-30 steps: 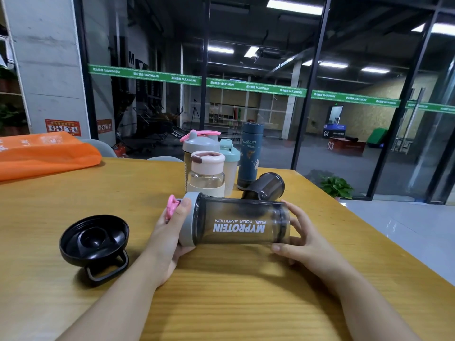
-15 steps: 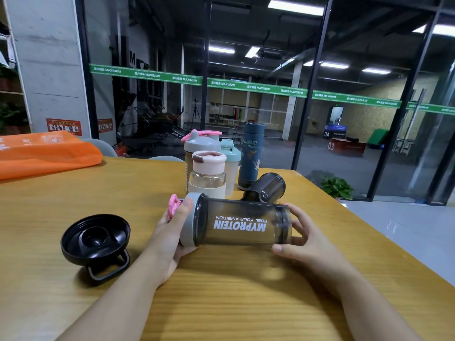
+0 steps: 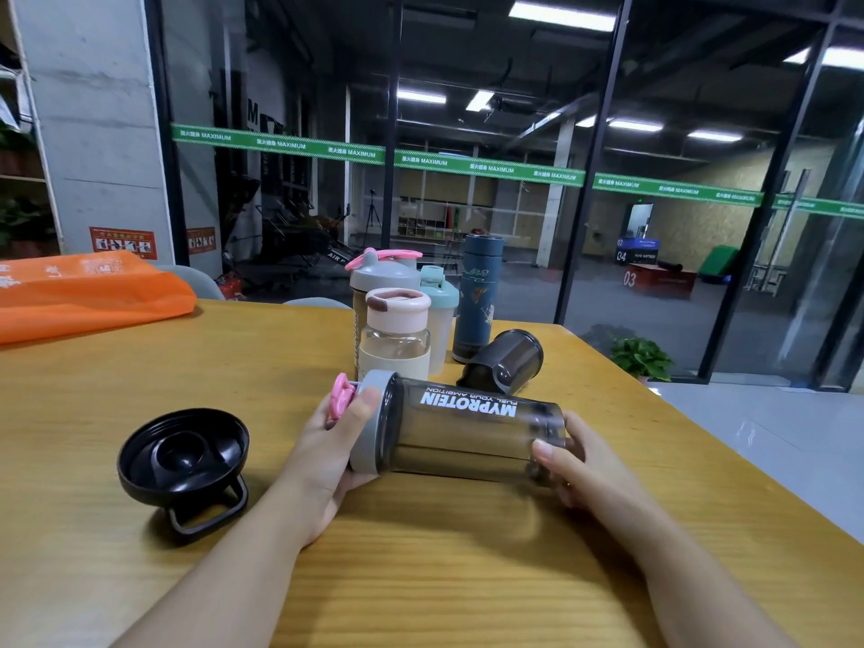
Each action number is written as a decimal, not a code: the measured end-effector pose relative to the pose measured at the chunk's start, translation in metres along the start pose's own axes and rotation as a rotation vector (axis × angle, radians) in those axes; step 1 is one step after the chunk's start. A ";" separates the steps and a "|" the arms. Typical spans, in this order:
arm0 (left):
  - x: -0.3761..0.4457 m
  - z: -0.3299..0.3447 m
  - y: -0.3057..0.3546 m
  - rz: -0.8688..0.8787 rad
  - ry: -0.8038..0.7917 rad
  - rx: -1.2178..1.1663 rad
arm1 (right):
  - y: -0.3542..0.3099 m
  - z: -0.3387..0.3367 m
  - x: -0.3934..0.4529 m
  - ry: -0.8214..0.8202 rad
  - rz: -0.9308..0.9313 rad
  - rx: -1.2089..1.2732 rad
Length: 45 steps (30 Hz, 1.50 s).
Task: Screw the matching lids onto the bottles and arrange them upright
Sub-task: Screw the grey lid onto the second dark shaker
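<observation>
I hold a smoky dark shaker bottle [image 3: 467, 432] on its side, its white MYPROTEIN lettering upside down to me, its grey lid [image 3: 371, 423] with a pink flip cap [image 3: 340, 400] pointing left. Toward the counter's far edge four capped bottles stand upright together: a grey-lidded shaker [image 3: 381, 278], a clear bottle with a pink lid [image 3: 396, 334], a mint-lidded shaker [image 3: 438, 311] and a tall dark blue flask [image 3: 477, 297]. Beside them a small dark bottle [image 3: 507, 362] lies tipped over. A black lid [image 3: 182, 456] rests upside down toward the left edge.
</observation>
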<state>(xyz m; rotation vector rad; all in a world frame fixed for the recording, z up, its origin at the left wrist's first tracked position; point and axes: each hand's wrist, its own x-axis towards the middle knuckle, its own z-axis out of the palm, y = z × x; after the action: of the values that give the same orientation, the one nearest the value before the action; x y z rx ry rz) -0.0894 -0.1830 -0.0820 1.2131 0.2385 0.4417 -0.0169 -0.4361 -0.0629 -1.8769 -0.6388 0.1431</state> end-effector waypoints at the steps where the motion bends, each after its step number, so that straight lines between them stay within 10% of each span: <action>1: -0.001 0.000 0.000 0.010 -0.005 0.011 | 0.001 0.000 0.000 0.014 0.007 0.000; 26: -0.010 0.003 0.002 0.105 -0.193 0.110 | 0.004 0.003 0.006 0.056 0.107 0.012; 39: -0.014 0.002 0.004 0.330 -0.152 0.183 | 0.014 0.010 0.017 0.128 -0.487 -0.660; 45: -0.024 0.009 0.005 0.493 -0.192 0.296 | 0.013 0.016 0.020 0.416 -0.630 -0.760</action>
<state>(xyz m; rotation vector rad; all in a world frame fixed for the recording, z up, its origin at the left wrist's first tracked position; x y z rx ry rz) -0.1080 -0.1997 -0.0752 1.5999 -0.1739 0.7289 -0.0008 -0.4165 -0.0771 -2.1986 -1.0404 -0.9953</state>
